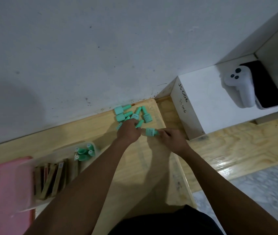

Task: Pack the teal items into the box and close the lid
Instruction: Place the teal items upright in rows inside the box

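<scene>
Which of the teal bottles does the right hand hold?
The lone teal bottle lying sideways to the right of the pile, nearer the white box; the right hand pinches its narrow end.

A loose cluster of small teal bottles (135, 114) lay on their sides near the far edge of the bench (100, 133), pointing in different directions, and the left hand (128, 131) was curled over the nearest of them. Just right of the cluster a single bottle (150, 131) lay sideways, its narrow cap end pinched by the right hand (170, 138). Nearer and to the left stood the clear box (33, 206), open, with a few packed bottles (83, 152) standing upright in its far corner, and the pink lid (7, 184) lay flat at its left side.
</scene>
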Tool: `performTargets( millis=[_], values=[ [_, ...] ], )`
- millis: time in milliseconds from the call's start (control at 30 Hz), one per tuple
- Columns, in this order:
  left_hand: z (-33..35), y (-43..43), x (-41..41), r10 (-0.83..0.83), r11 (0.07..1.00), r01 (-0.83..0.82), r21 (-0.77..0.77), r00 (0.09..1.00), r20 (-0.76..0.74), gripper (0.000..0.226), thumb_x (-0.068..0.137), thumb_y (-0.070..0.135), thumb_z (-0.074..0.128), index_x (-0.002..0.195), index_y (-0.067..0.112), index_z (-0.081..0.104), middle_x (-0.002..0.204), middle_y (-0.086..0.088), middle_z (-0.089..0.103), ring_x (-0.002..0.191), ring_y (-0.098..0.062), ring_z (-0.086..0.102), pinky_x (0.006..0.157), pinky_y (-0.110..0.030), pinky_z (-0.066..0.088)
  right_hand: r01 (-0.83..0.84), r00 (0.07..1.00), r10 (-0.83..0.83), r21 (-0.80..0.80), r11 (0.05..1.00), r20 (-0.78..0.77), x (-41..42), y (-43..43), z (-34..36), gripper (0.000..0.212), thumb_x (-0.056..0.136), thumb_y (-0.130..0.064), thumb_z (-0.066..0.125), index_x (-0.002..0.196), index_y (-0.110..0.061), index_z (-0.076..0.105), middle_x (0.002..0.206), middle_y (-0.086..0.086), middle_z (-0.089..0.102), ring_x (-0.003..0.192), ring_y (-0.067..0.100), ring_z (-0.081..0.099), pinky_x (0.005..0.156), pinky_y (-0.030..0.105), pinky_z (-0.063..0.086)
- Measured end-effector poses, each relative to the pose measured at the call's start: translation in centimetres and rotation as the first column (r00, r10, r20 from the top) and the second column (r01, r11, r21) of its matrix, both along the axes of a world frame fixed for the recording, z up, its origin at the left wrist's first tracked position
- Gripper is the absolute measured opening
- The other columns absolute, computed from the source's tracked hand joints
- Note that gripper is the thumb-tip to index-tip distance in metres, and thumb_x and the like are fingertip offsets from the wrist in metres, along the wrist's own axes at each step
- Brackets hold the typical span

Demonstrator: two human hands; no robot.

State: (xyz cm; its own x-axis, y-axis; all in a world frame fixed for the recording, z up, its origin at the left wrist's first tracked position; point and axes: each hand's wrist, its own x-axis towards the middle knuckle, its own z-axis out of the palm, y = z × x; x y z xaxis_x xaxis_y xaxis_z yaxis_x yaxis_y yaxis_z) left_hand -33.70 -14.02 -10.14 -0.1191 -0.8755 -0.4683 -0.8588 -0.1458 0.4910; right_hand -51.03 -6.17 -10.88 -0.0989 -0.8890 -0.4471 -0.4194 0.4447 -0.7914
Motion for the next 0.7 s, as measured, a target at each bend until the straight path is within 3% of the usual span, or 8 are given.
performTargets(
  millis=[100, 233, 433, 533, 633, 700],
  values=[
    [1.9, -0.1, 1.3, 0.234, 0.968, -0.201, 0.152, 0.939, -0.251, 0.04, 0.087, 0.021, 0.065, 0.125, 0.007, 0.059, 0.116, -0.006, 0.064, 0.101, -0.022, 0.063, 0.083, -0.034, 0.053, 0.181, 0.957, -0.2, 0.106, 0.978, 0.212, 0.7, 0.5, 1.5, 0.031, 0.099, -0.032, 0.052, 0.086, -0.013, 0.073, 0.079, -0.001, 0.065, 0.072, 0.012, 0.056, 0.066, 0.027, 0.048],
    [4.6, 1.4, 4.6, 0.408, 0.911, -0.317, 0.263, 0.785, -0.466, 0.033, 0.088, 0.021, 0.066, 0.119, 0.01, 0.061, 0.111, -0.004, 0.068, 0.086, -0.014, 0.065, 0.069, -0.029, 0.056, 0.2, 0.906, -0.24, 0.148, 0.969, 0.348, 2.1, 1.0, 3.1, 0.031, 0.096, -0.037, 0.056, 0.096, -0.011, 0.074, 0.083, 0.001, 0.065, 0.077, 0.012, 0.057, 0.077, 0.03, 0.052],
    [7.1, 5.5, 10.7, 0.43, 0.894, -0.419, 0.159, 0.701, -0.57, 0.012, 0.084, 0.02, 0.071, 0.094, 0.023, 0.065, 0.099, -0.003, 0.07, 0.083, -0.014, 0.065, 0.068, -0.03, 0.055, 0.069, 0.975, -0.064, -0.017, 0.997, 0.211, 6.3, 1.5, 5.9, 0.03, 0.092, -0.033, 0.064, 0.087, -0.005, 0.075, 0.079, 0.003, 0.07, 0.069, 0.011, 0.059, 0.074, 0.036, 0.055],
    [7.6, 7.7, 14.6, 0.454, 0.862, -0.501, 0.075, 0.697, -0.556, 0.014, 0.082, 0.023, 0.073, 0.093, 0.023, 0.065, 0.098, -0.004, 0.069, 0.085, -0.019, 0.066, 0.072, -0.036, 0.055, -0.019, 0.984, 0.04, -0.121, 0.992, 0.172, 9.2, 2.2, 7.4, 0.024, 0.091, -0.027, 0.065, 0.082, -0.007, 0.075, 0.078, 0.002, 0.072, 0.056, 0.002, 0.052, 0.061, 0.02, 0.047],
    [8.2, 9.9, 18.1, 0.464, 0.829, -0.56, -0.007, 0.693, -0.551, 0.013, 0.083, 0.022, 0.072, 0.094, 0.017, 0.067, 0.095, -0.002, 0.068, 0.079, -0.014, 0.068, 0.063, -0.02, 0.053, -0.109, 0.985, 0.133, -0.202, 0.973, 0.107, 12.6, 3.0, 8.3, 0.018, 0.092, -0.025, 0.065, 0.079, -0.015, 0.074, 0.075, -0.011, 0.069, 0.057, -0.008, 0.056, 0.058, 0.007, 0.041],
    [8.4, 11.0, 19.7, 0.457, 0.817, -0.574, -0.056, 0.704, -0.544, 0.015, 0.083, 0.021, 0.072, 0.096, 0.015, 0.068, 0.092, -0.001, 0.067, 0.079, -0.013, 0.069, 0.062, -0.016, 0.052, -0.156, 0.984, 0.171, -0.234, 0.96, 0.042, 14.7, 3.3, 8.4, 0.013, 0.09, -0.027, 0.067, 0.087, -0.018, 0.077, 0.076, -0.016, 0.069, 0.066, -0.01, 0.061, 0.062, 0.004, 0.042]
  ],
)
